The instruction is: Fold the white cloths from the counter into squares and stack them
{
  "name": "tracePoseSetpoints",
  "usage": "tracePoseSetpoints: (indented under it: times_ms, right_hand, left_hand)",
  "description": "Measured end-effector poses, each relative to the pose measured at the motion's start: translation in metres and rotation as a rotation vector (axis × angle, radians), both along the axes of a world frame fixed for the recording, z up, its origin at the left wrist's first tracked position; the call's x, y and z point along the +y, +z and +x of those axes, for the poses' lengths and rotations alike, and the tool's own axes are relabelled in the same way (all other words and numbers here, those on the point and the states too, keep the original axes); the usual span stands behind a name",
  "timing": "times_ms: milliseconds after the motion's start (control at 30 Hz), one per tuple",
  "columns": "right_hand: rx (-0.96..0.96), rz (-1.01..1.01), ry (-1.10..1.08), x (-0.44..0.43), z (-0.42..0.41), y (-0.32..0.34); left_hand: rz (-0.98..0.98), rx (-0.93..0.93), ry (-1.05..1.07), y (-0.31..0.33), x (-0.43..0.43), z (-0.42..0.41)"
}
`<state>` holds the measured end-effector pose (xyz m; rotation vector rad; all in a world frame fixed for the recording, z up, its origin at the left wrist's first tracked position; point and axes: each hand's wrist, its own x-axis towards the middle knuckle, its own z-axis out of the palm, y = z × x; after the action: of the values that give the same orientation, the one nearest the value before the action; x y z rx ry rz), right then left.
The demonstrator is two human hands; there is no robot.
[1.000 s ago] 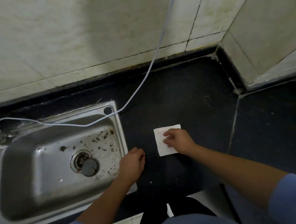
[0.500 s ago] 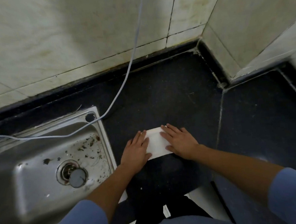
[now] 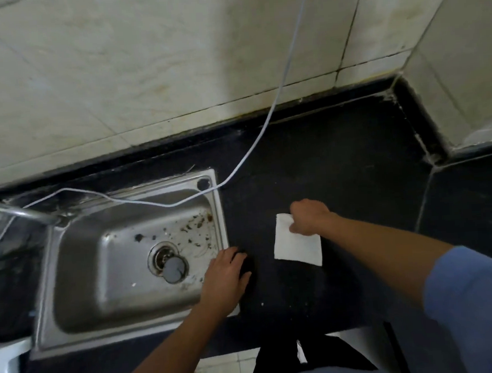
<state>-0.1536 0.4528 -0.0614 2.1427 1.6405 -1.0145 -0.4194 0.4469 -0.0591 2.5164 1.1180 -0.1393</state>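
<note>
- The white cloth (image 3: pixel 297 245) is folded small, close to a square. It is on the black counter (image 3: pixel 340 179), a little way right of the sink (image 3: pixel 223 217).
- My right hand (image 3: pixel 308 217) has its fingers curled on the far right corner of the cloth and pinches it there.
- From that pinch, the rest of the cloth runs toward me and a bit to the left. It is a little longer that way than across.
- I cannot tell if the near edge lies flat or is lifted.
- My left hand (image 3: pixel 224 272) rests where the sink rim meets the counter. Its fingers are loose and hold nothing. It is near the cloth but not touching it.
- The right hand is the closer one, so I think it should move the cloth.
- I see no pile of cloths yet.
</note>
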Motion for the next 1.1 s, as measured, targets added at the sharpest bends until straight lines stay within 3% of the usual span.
tracePoseSetpoints:
  times_ms: [100, 233, 400, 567, 767, 1100]
  right_hand:
    - [0.091, -0.011, -0.069, -0.005, 0.000, 0.004]
    - [0.173, 0.122, -0.134, -0.021, -0.001, 0.019]
    - [0.040, 0.285, -0.190, -0.057, 0.005, 0.052]
    - [-0.239, 0.445, -0.296, -0.105, 0.014, 0.089]
    - [-0.403, 0.447, -0.634, -0.198, -0.011, 0.121]
    - [-0.579, 0.366, -1.183, -0.419, -0.108, 0.149]
  left_hand:
    - [-0.030, 0.014, 0.084, 0.007, -0.010, -0.010]
    - [-0.050, -0.020, 0.106, 0.018, -0.008, -0.009]
    - [-0.014, -0.056, -0.004, 0.037, 0.017, 0.015]
    - [0.033, -0.123, -0.231, 0.059, 0.042, 0.047]
    - [0.034, -0.179, -0.552, 0.077, 0.036, 0.077]
    - [0.015, -0.244, -1.052, 0.106, -0.115, 0.131]
